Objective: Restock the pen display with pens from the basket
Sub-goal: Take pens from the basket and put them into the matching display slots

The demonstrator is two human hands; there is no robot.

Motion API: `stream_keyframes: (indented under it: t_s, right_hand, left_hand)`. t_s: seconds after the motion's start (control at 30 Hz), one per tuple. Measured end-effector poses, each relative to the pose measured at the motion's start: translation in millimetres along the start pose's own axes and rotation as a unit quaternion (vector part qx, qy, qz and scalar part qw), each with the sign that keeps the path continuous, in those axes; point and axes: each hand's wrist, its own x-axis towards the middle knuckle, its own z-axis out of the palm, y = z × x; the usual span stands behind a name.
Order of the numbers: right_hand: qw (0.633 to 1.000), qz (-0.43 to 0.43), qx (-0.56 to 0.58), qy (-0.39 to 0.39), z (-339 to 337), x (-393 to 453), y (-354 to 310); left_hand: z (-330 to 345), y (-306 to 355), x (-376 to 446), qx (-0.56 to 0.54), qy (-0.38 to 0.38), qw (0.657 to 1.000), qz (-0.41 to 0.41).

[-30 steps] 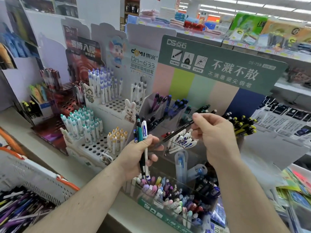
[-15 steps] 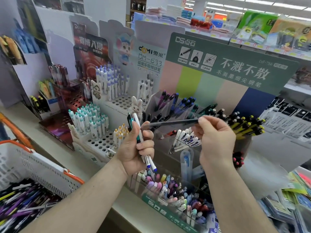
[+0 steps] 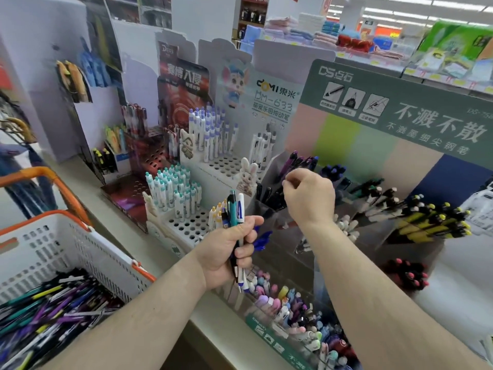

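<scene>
Pens (image 3: 236, 214) stand bunched in the left hand (image 3: 226, 252), whose fingers and thumb curl tightly round them: a teal one, a white one with blue print and a dark one, tops up and tips poking out below the palm. The hand hangs in front of the display (image 3: 373, 145), a green-headed stand with pastel panels and slanted clear bins. The right hand (image 3: 309, 198) is raised just above the leftmost bin (image 3: 269, 198), where dark pens lean; its fingers are curled in with thumb and forefinger pinched together, but motion blur hides whether a pen sits between them, so I cannot tell what, if anything, it grips. Further bins to the right hold purple, blue, black and yellow-capped pens, all tilted toward the viewer. A lower tray (image 3: 293, 311) at the front edge is packed with pastel-topped pens.

The basket (image 3: 80, 252), white with an orange handle and trim, sits at lower left, well apart from the display, with a loose heap of mixed pens lying flat inside. Between basket and display stands a white peg rack (image 3: 186, 225) with teal-capped pens upright in its holes and yellow-capped ones beside them. Behind it a taller rack holds blue-capped pens, with a rabbit figure (image 3: 246, 177) at its corner.
</scene>
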Motion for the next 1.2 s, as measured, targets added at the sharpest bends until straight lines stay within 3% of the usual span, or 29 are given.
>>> stream_keyframes:
  t_s: [0.1, 0.2, 0.3, 0.4, 0.47, 0.53, 0.7, 0.8, 0.9, 1.03, 1.2]
  right_hand:
    - [0.992, 0.033, -0.043, -0.111, -2.5, 5.2, -7.6]
    - [0.994, 0.038, -0.023, -0.097, -9.0, 6.6, -11.4]
    - [0.992, 0.054, 0.073, -0.083, -19.1, -8.0, -20.9]
    - [0.958, 0.090, 0.181, -0.201, -24.7, -33.2, -31.8]
    - [0.924, 0.137, 0.266, -0.239, -25.6, -45.4, -29.3]
    - [0.898, 0.183, 0.335, -0.220, -30.2, -53.0, -22.5]
    - [0.914, 0.198, 0.341, -0.096, -52.6, -65.7, -1.1]
    - [0.878, 0.229, 0.418, 0.040, -70.9, -71.7, 15.8]
    - [0.845, 0.269, 0.446, 0.124, -80.5, -78.2, 28.1]
    - [0.830, 0.306, 0.439, 0.158, -85.4, -88.4, 39.7]
    - [0.813, 0.334, 0.457, 0.138, -93.8, -97.3, 50.4]
  left_hand:
    - [-2.2, 2.5, -3.5, 0.019, -0.009, 1.000, 0.003]
    - [-3.2, 2.9, -4.0, 0.030, -0.012, 0.999, 0.001]
    - [-0.8, 0.8, -3.0, 0.047, -0.023, 0.999, -0.010]
    - [3.6, -2.2, -2.9, 0.080, -0.047, 0.995, -0.033]
    - [6.6, -5.2, -2.4, 0.093, -0.062, 0.992, -0.051]
    - [9.8, -8.7, -2.2, 0.092, -0.076, 0.991, -0.064]
    - [18.0, -14.1, 1.1, 0.075, -0.035, 0.992, -0.093]
    - [17.2, -14.5, 5.8, 0.111, 0.012, 0.988, -0.104]
    - [19.2, -17.1, 10.5, 0.103, 0.019, 0.989, -0.102]
    - [31.1, -22.3, 14.4, 0.019, -0.029, 0.996, -0.083]
    - [41.6, -26.8, 22.8, -0.127, -0.088, 0.986, -0.066]
